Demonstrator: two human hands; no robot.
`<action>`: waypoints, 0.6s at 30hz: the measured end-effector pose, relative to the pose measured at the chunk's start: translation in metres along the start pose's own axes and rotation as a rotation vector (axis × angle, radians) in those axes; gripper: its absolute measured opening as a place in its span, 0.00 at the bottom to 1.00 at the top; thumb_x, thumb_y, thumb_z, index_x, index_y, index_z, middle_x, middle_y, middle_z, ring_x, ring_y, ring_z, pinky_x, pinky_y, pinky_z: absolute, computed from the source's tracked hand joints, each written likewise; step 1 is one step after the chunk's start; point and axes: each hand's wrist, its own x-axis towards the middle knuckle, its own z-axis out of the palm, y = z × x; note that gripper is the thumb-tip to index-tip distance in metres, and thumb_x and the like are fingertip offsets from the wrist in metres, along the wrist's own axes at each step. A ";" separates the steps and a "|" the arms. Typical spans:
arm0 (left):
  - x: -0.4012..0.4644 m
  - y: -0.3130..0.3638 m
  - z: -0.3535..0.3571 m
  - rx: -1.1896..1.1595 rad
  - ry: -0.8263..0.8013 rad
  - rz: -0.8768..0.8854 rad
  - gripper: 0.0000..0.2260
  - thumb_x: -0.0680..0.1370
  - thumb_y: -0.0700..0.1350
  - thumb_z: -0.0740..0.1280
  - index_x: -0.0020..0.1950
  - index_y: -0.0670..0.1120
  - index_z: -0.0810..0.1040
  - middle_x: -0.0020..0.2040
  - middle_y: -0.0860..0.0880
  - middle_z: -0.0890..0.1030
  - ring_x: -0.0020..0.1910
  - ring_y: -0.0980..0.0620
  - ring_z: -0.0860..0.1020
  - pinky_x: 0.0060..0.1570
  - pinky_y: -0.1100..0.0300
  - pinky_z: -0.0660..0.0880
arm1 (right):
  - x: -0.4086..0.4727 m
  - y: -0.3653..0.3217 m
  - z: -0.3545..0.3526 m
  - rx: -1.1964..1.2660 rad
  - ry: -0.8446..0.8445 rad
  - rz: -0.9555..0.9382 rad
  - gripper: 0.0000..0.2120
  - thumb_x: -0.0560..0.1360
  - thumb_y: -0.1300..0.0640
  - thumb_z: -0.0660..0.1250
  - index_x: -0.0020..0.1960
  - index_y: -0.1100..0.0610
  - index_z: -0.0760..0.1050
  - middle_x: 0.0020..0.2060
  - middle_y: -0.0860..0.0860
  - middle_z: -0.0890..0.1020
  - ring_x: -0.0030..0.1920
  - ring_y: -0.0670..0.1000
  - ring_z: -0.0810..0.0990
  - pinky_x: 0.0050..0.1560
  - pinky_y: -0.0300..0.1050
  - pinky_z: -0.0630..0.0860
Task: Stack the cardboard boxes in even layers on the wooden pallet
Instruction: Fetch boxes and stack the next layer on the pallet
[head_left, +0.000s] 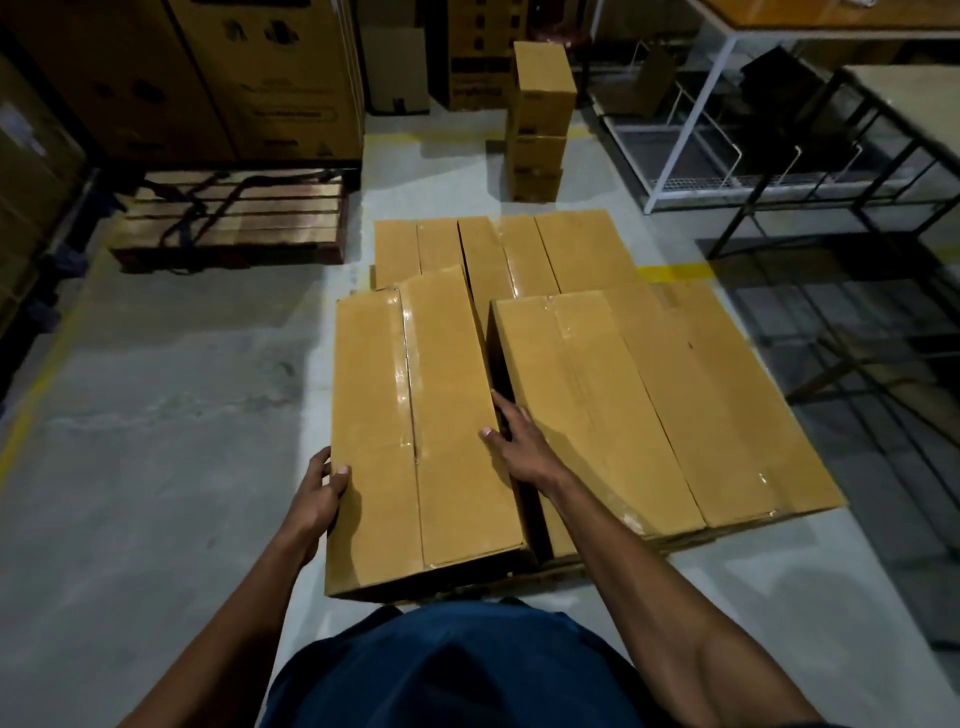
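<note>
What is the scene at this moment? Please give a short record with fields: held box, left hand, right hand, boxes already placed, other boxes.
held box: long cardboard box, taped along its top
left hand: left hand grips the box's left edge
right hand: right hand grips its right edge, in the gap beside the upper boxes
boxes already placed: lower boxes behind
other boxes: small stack on the floor

Dim warehouse light from overhead. Glare streaks on clear packing tape (402, 364) across tan cardboard box top. Corners fall dark; wide-angle bend at edges. Black metal rack (852, 156) at right slightly soft, shadowed beneath.
</note>
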 end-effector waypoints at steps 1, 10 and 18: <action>0.003 -0.005 0.001 0.010 -0.003 -0.002 0.23 0.86 0.56 0.62 0.81 0.57 0.63 0.70 0.48 0.73 0.62 0.44 0.76 0.56 0.45 0.75 | 0.002 0.004 0.002 -0.014 0.000 0.000 0.32 0.84 0.48 0.64 0.83 0.46 0.54 0.80 0.50 0.60 0.79 0.54 0.60 0.74 0.47 0.60; 0.018 -0.035 0.012 0.057 -0.051 -0.034 0.25 0.84 0.61 0.62 0.81 0.62 0.61 0.74 0.50 0.72 0.68 0.42 0.74 0.63 0.37 0.76 | 0.006 0.034 0.021 -0.087 -0.045 0.010 0.27 0.84 0.50 0.63 0.81 0.45 0.60 0.80 0.49 0.60 0.79 0.53 0.61 0.76 0.47 0.62; 0.013 -0.053 0.028 0.057 -0.096 -0.026 0.23 0.87 0.53 0.59 0.82 0.60 0.58 0.79 0.49 0.67 0.72 0.40 0.71 0.67 0.38 0.75 | 0.003 0.053 0.022 -0.110 -0.052 0.012 0.29 0.85 0.53 0.61 0.83 0.46 0.54 0.82 0.47 0.59 0.80 0.50 0.58 0.73 0.40 0.58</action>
